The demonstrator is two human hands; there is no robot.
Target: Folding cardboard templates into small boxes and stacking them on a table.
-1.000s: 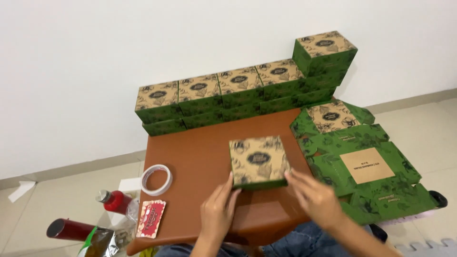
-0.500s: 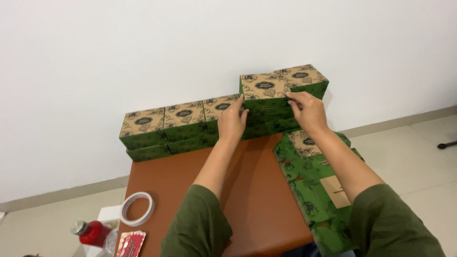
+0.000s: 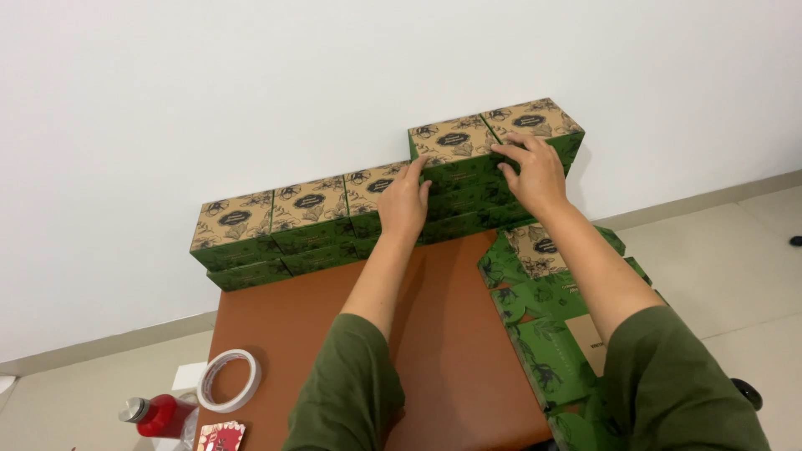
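Tape roll (image 3: pixel 229 380), red bottle (image 3: pixel 163 414), flat green cartons (image 3: pixel 551 351).

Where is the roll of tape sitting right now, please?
In the head view, the white tape roll lies at the brown table's near-left corner, beside the red bottle.
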